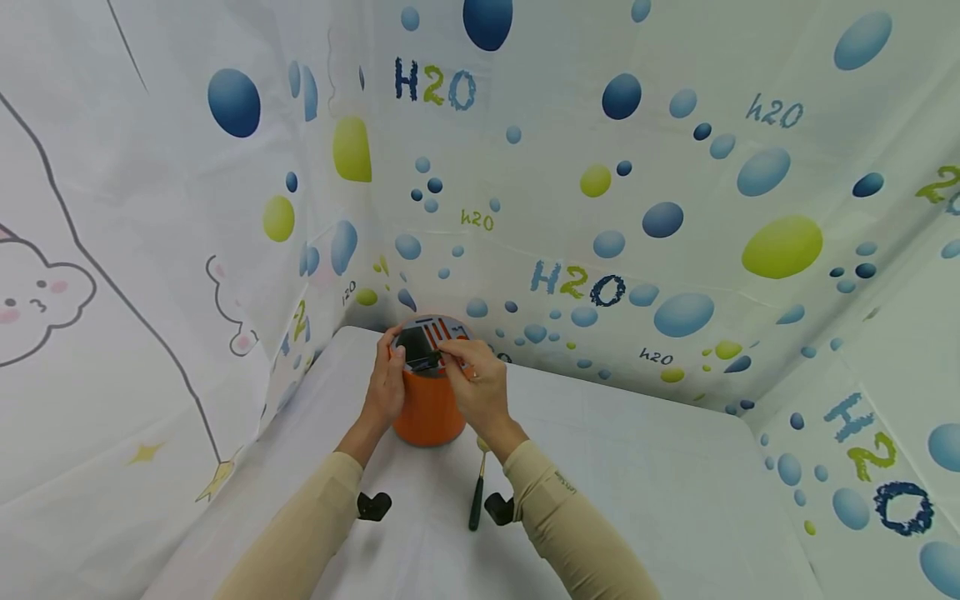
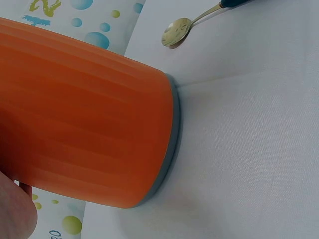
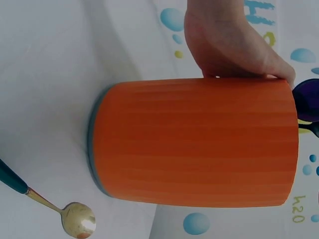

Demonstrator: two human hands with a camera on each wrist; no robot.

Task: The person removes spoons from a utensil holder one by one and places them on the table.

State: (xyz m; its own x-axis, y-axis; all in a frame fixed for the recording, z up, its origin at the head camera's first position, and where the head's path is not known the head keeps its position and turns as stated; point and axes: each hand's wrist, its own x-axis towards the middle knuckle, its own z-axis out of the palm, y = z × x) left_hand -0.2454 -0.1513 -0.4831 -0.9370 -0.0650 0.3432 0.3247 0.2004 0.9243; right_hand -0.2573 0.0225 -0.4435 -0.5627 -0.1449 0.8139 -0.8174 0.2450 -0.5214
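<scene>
An orange utensil holder [image 1: 429, 408] with a grey slotted top [image 1: 424, 322] stands upright on the white-covered table. My left hand [image 1: 386, 383] grips its left side, the thumb near the rim; in the right wrist view that left hand [image 3: 232, 47] lies along the orange wall. Over the top, my right hand [image 1: 480, 387] pinches a thin dark spoon with fingertips and thumb, its far part hard to make out. A dark spoon bowl [image 3: 307, 99] shows at the holder's top edge in the right wrist view, beside a second thin dark piece [image 3: 310, 128].
A gold spoon with a dark green handle [image 1: 476, 503] lies on the table [image 1: 637, 500] in front of the holder, close to my right forearm. White sheets printed with bubbles and H2O [image 1: 577, 283] rise behind and along both sides.
</scene>
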